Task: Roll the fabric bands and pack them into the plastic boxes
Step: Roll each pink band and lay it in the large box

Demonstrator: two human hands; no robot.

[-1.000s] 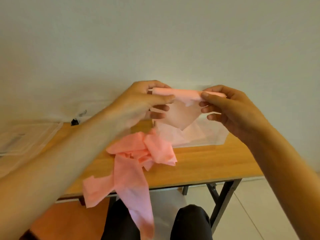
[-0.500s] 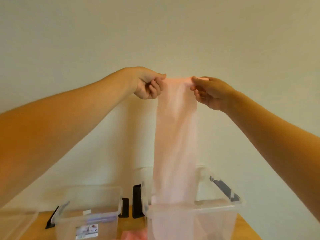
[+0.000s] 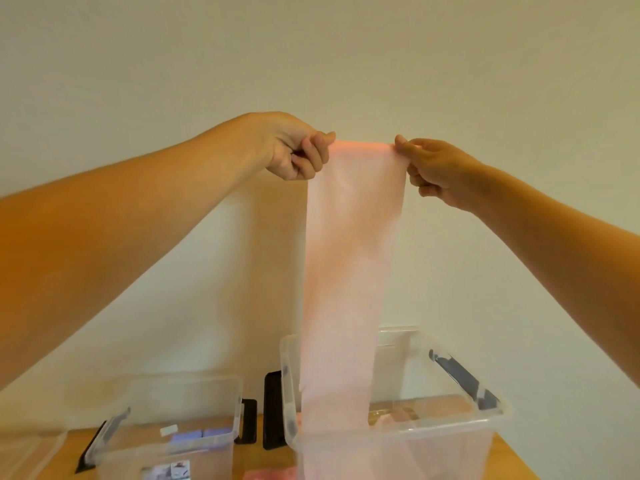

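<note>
The left hand [image 3: 298, 150] and right hand [image 3: 436, 171] are raised high in front of a bare wall [image 3: 311, 57], arms stretched out. Between them they hold 1 pink band [image 3: 349, 254] by its top edge. Each hand pinches 1 top corner between thumb and curled fingers, so the edge runs taut and nearly level from hand to hand.

The band hangs flat and straight, with both long edges free and air on either side. Its lower part passes over the left part of the right box [image 3: 450, 455], covers that stretch of the near rim, and runs out of the bottom of the view, so its lower end cannot be seen.

The 2 clear boxes stand open on a wooden table [image 3: 512, 459]. The left box [image 3: 207, 459] is lower in the view and sits just beside the right one, with a narrow gap between them. 2 black clips [image 3: 273, 410] fill that gap. A dark latch [image 3: 464, 382] lies along the right box's right rim. Pale pink and tan shapes show through the right box's walls, too blurred to name. Bluish pieces and a label show in the left box.

More pink cloth [image 3: 270, 474] lies on the table at the bottom edge, between the boxes. The table's right edge shows close beside the right box.
</note>
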